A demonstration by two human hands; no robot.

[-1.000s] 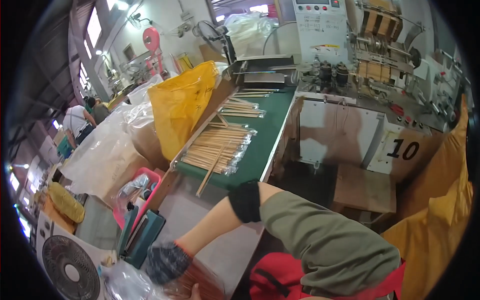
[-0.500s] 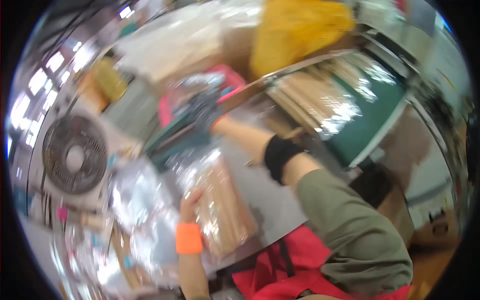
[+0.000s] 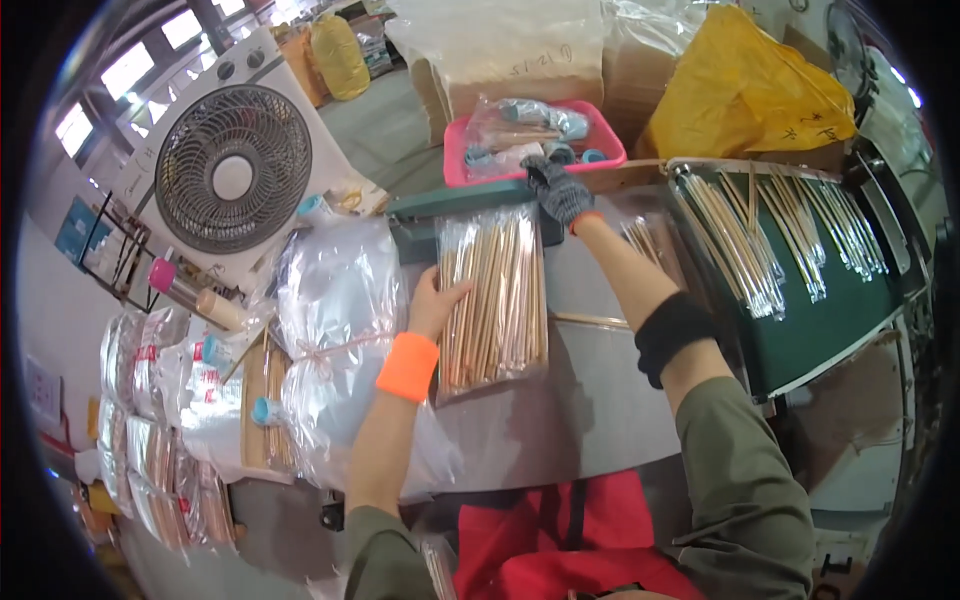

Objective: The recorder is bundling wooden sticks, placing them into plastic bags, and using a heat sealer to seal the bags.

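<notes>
A clear plastic bag of thin wooden sticks [image 3: 492,310] lies on the grey table in front of me. My left hand [image 3: 436,303] grips its left edge, thumb on top of the plastic and the other fingers partly hidden. The bag's upper end meets a long green bar-type bag sealer [image 3: 410,240]. My right hand [image 3: 560,192], in a grey knit glove, is closed over the right end of the sealer's green arm [image 3: 455,197], beside the pink basket [image 3: 455,165]. The fingers' undersides are hidden.
A stack of clear bags [image 3: 345,270] tied with string lies left of the stick bag. Behind it stands a fan [image 3: 232,178]. Foil-ended sticks rest on a green belt [image 3: 800,345] at right. A yellow sack [image 3: 750,90] and a carton [image 3: 500,60] stand at the back.
The view has turned and steadied from a blur. The stick bag appears straighter, its upper end at the sealer. My left hand stays on the bag; my right hand stays at the sealer arm.
</notes>
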